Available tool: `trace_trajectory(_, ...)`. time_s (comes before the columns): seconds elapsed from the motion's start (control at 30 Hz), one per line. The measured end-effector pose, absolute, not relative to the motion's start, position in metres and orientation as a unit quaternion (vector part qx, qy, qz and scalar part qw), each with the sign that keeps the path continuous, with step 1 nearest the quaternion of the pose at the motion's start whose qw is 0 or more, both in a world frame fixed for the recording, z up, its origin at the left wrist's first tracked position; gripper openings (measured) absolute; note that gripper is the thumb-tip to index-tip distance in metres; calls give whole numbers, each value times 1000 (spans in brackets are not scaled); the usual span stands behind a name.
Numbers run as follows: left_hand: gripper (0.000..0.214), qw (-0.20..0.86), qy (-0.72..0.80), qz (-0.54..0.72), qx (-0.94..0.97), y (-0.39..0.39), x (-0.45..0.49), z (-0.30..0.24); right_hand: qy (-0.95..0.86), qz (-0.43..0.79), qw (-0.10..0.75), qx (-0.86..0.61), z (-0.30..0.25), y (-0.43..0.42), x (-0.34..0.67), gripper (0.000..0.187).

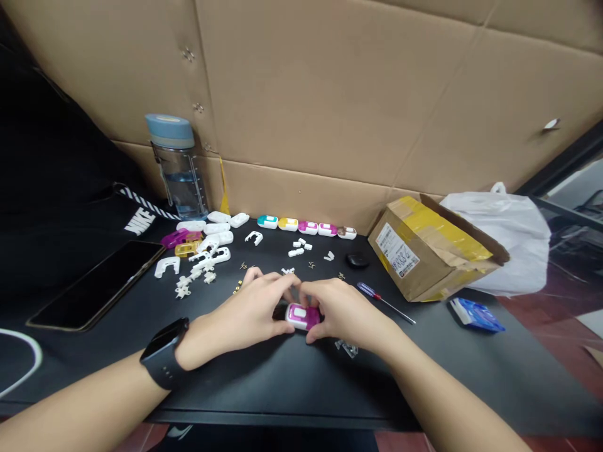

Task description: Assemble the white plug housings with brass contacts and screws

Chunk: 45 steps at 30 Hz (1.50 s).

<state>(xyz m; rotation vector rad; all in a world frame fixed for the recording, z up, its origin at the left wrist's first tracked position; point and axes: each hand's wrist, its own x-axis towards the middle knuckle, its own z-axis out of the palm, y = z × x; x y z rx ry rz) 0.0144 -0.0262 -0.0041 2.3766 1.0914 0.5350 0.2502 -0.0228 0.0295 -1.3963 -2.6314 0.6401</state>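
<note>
Between my left hand (pixel 264 304) and my right hand (pixel 336 311) is a small magenta-and-white plastic case (pixel 301 316) with a white button-like patch on top. The thumb and fingers of each hand are closed on its ends, low over the black table. My right fingers cover part of its magenta end. Just beyond my hands lie small white plastic pieces (pixel 287 271) and tiny brass-coloured screws (pixel 311 265). Clear plastic parts (pixel 347 348) lie beneath my right wrist. Farther back, similar finished-looking cases (pixel 308 228) stand in a row, in teal, yellow, magenta and brown with white.
Loose white shells (pixel 218 238) and yellow pieces (pixel 187 249) are heaped at left, near a phone (pixel 101 282) and a water bottle (pixel 179 169). On the right are a screwdriver (pixel 386 302), a black rounded object (pixel 357 259), a cardboard box (pixel 424 251) and a blue packet (pixel 477 314).
</note>
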Motion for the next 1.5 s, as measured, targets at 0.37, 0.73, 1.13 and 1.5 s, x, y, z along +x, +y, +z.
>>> trace_trajectory(0.37, 31, 394, 424, 370, 727, -11, 1, 12, -851, 201, 297, -383, 41, -21, 262, 30)
trace_trajectory(0.73, 38, 222, 376, 406, 803, -15, -5, 7, -850, 107, 398, -327, 40, -23, 260, 17)
trace_trajectory(1.13, 24, 89, 312, 416, 850, -18, -2, 6, -855, 42, 443, -266, 32, -20, 256, 18)
trace_trajectory(1.5, 22, 116, 320, 408, 847, -17, -6, 8, -849, 63, 440, -286, 37, -27, 254, 17)
